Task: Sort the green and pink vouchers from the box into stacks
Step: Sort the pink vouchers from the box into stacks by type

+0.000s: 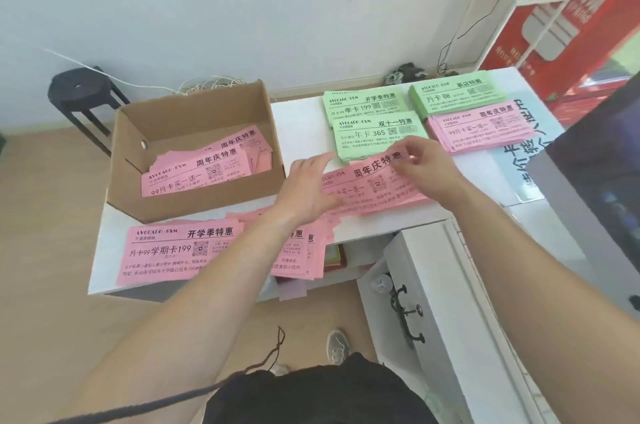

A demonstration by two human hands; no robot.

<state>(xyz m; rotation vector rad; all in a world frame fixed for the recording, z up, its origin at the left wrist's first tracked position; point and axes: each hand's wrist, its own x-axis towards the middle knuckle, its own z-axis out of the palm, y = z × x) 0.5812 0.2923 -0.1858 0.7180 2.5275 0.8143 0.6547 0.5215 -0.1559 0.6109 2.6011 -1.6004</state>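
Observation:
An open cardboard box (152, 132) on the white table holds several pink vouchers (204, 169). Three green stacks lie at the back: one (363, 104), one (377, 136) in front of it, one (453, 92) to the right. A pink stack (481, 127) sits at the right. In the middle lies another pink stack (367, 188). My left hand (308, 188) rests flat on its left end with straight fingers. My right hand (426, 163) pinches the top voucher's far right edge. Two more pink stacks lie near the front edge, one (166, 253) left, one (298, 250) under my left forearm.
A black stool (81, 91) stands left of the table, with white cord on the floor behind the box. A dark monitor (595, 181) rises at the right over a blue sheet (519, 160). A white drawer unit (433, 285) sits below the table's right part.

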